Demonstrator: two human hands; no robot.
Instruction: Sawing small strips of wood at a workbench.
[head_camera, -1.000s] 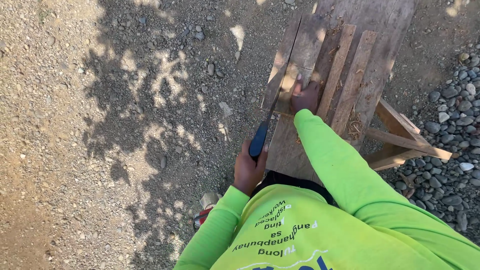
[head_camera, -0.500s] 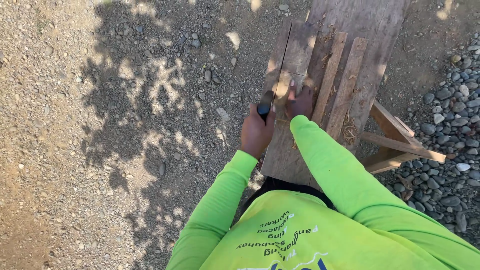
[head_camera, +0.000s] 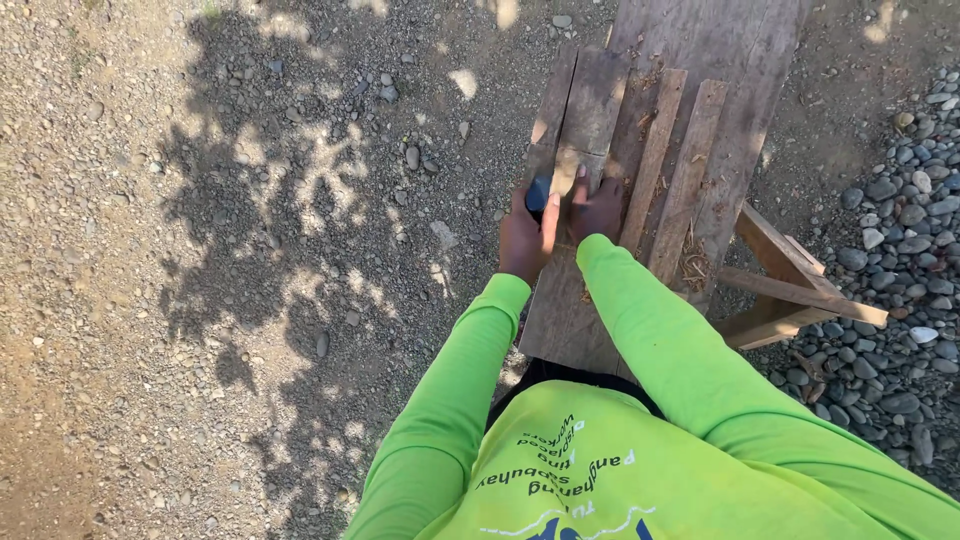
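Outdoors, a person in a bright green long-sleeved shirt leans over a rough wooden bench (head_camera: 735, 60) that stands on gravel (head_camera: 200, 300). The left hand (head_camera: 525, 240) has its grip clamped on the dark blue handle (head_camera: 538, 193) of a tool; only the handle shows above the fist, and its blade cannot be made out. That hand sits at the left edge of the bench, beside a flat board (head_camera: 590, 105) that lies lengthwise on the bench top. The right hand (head_camera: 598, 208) presses down on the near end of the same board, fingers spread flat and apart, holding nothing in a closed grasp. The two hands are just beside each other, almost touching.

To the right of the board lie two narrower slats (head_camera: 690, 170), side by side and running the same way, away from the person. Wood shavings (head_camera: 692, 262) gather near the slats' near ends. At the right, the bench's angled leg braces (head_camera: 790, 290) stick out over a bed of grey stones (head_camera: 900, 250). Leaf shadow dapples the gravel on the left, with patches of sun across it and on the far end of the board.
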